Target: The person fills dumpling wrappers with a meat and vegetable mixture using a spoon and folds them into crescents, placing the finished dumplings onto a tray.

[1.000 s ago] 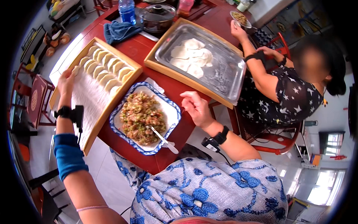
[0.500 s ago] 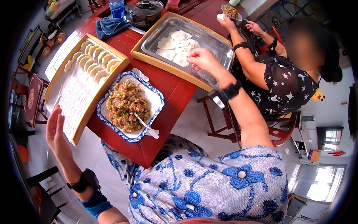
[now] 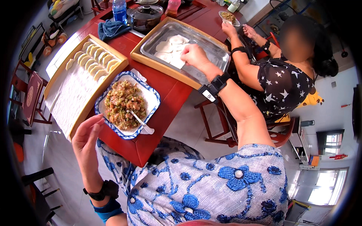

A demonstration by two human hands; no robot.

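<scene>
My right hand [image 3: 197,59] reaches into the glass tray [image 3: 211,51], fingers pinched at the edge of the round dumpling wrappers [image 3: 169,47] heaped there. The fingertips seem to grip one wrapper, partly hidden behind the hand. Beside the near left corner of a blue-and-white square dish [image 3: 154,94], my left hand [image 3: 86,139] is raised with fingers stretched and nothing in it. Chopped filling [image 3: 122,103] fills the dish's left side, with a spoon [image 3: 139,119] stuck in it. Folded dumplings [image 3: 92,62] line the far end of a wooden tray [image 3: 71,113] at the left.
Another person [image 3: 281,79] sits at the right, holding a small bowl of filling [image 3: 229,17]. A lidded pot [image 3: 146,17], a blue cloth [image 3: 112,28] and a blue bottle [image 3: 120,11] stand at the table's far side. A wooden frame [image 3: 162,66] surrounds the glass tray.
My left hand has moved right, from beside the wooden tray toward the dish. My right hand has shifted slightly left over the wrappers, its fingers more closed. The view has moved a little.
</scene>
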